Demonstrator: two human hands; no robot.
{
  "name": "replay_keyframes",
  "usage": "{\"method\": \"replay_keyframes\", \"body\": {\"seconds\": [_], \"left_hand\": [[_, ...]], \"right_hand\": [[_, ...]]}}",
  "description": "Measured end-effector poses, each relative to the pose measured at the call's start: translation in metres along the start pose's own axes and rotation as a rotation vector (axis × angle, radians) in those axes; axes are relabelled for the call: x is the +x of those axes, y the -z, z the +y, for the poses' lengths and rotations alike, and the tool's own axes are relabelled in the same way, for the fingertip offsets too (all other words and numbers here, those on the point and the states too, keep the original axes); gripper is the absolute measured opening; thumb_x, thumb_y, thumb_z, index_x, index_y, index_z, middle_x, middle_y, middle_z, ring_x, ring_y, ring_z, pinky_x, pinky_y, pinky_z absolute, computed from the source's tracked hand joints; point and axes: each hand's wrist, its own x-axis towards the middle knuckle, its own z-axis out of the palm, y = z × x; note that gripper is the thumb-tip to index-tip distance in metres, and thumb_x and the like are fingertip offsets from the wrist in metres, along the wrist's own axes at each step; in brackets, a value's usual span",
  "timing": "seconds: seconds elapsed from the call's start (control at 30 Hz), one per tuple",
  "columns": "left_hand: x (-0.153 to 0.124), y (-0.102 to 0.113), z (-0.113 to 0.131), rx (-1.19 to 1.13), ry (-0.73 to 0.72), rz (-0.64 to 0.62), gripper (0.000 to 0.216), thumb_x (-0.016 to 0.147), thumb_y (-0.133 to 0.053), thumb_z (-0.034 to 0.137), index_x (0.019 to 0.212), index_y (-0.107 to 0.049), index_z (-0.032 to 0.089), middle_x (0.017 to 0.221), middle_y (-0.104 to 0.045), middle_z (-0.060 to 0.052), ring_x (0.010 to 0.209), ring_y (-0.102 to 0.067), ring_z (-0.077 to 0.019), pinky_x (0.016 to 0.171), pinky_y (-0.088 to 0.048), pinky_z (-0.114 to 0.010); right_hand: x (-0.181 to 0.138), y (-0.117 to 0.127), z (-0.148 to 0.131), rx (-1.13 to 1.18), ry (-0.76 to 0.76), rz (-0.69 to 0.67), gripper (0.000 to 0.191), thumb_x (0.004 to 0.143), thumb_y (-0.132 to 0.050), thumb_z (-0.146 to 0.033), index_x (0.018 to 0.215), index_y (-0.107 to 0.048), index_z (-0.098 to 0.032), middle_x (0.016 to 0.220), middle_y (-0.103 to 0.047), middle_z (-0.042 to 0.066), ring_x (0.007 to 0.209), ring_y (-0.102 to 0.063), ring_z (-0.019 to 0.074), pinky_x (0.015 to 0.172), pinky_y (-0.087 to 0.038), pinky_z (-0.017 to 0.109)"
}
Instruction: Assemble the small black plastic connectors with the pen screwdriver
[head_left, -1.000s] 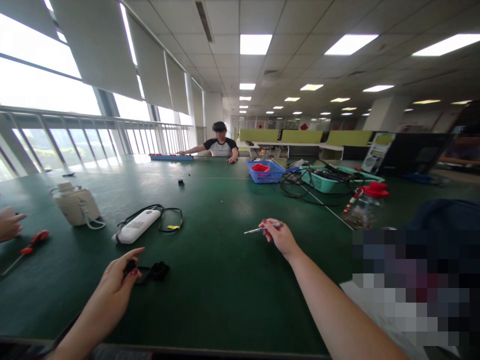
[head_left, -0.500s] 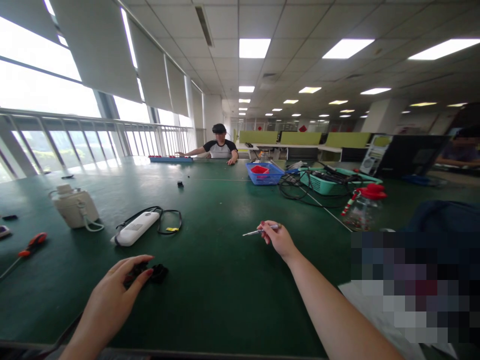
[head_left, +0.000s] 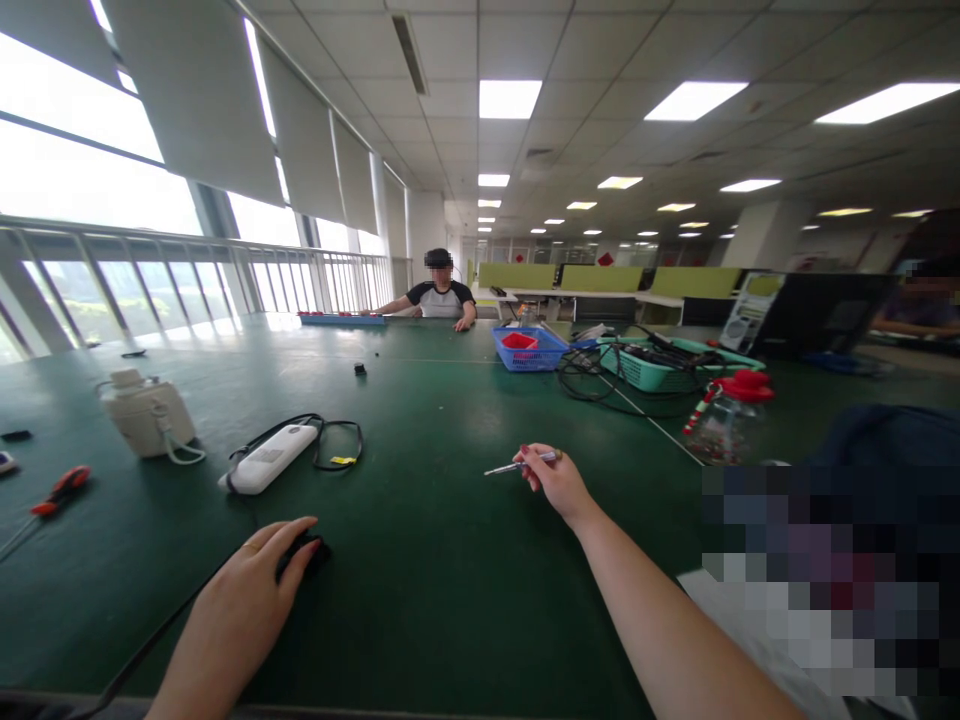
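My left hand [head_left: 251, 590] lies over a small black plug-like object [head_left: 306, 549] on the green table [head_left: 450, 560], fingers curled round it; a thin black cable runs back from it toward me. My right hand [head_left: 556, 479] is stretched out over the table's middle, pinching a slim silver screwdriver [head_left: 517, 464] whose tip points left. A white power strip [head_left: 270, 458] with a coiled black cord lies beyond my left hand.
A cream-coloured appliance [head_left: 146, 413] and a red-handled screwdriver [head_left: 58, 491] lie at the left. A blue basket [head_left: 531, 348], a teal basket of cables [head_left: 660, 365] and a clear jar with a red lid [head_left: 726, 415] stand at the right. A person sits at the far end.
My left hand has slid right and settled down over the black object, covering most of it. Another person's hand at the far left edge has withdrawn. My right hand has barely moved.
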Motion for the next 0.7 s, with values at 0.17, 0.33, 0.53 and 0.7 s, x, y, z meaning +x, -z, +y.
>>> {"method": "replay_keyframes", "body": {"seconds": [0.17, 0.33, 0.53, 0.7], "left_hand": [[0.0, -0.003, -0.002, 0.053, -0.056, 0.021, 0.047, 0.09, -0.042, 0.052, 0.12, -0.067, 0.025, 0.117, -0.069, -0.008, 0.098, -0.069, -0.0255, 0.086, -0.054, -0.034], [-0.001, -0.002, -0.006, 0.054, -0.058, 0.039, 0.048, 0.092, -0.038, 0.049, 0.127, -0.062, 0.026, 0.12, -0.068, -0.008, 0.099, -0.069, -0.0261, 0.086, -0.055, -0.036], [-0.003, -0.002, -0.018, -0.041, -0.119, 0.043, 0.044, 0.092, -0.038, 0.044, 0.125, -0.06, 0.025, 0.122, -0.066, -0.007, 0.107, -0.066, -0.0248, 0.089, -0.054, -0.034], [-0.003, 0.005, -0.018, -0.025, -0.106, 0.058, 0.045, 0.093, -0.037, 0.043, 0.129, -0.056, 0.024, 0.121, -0.067, -0.009, 0.105, -0.067, -0.0255, 0.087, -0.054, -0.035]], "right_hand": [[0.0, 0.0, 0.002, 0.001, -0.003, -0.017, 0.044, 0.089, -0.053, -0.059, 0.083, -0.069, -0.018, 0.065, -0.057, -0.001, 0.054, -0.049, 0.0112, 0.055, -0.039, 0.027], [-0.001, 0.001, 0.001, 0.0, -0.01, -0.012, 0.044, 0.089, -0.054, -0.059, 0.082, -0.068, -0.018, 0.065, -0.057, -0.001, 0.055, -0.049, 0.0111, 0.055, -0.04, 0.027], [-0.001, 0.001, 0.001, -0.018, -0.012, -0.019, 0.045, 0.089, -0.053, -0.059, 0.084, -0.068, -0.018, 0.066, -0.058, -0.001, 0.055, -0.05, 0.0114, 0.056, -0.04, 0.027], [0.0, 0.0, 0.002, -0.022, 0.003, -0.01, 0.043, 0.09, -0.053, -0.057, 0.082, -0.068, -0.018, 0.065, -0.057, -0.001, 0.055, -0.049, 0.0114, 0.056, -0.04, 0.027]]}}
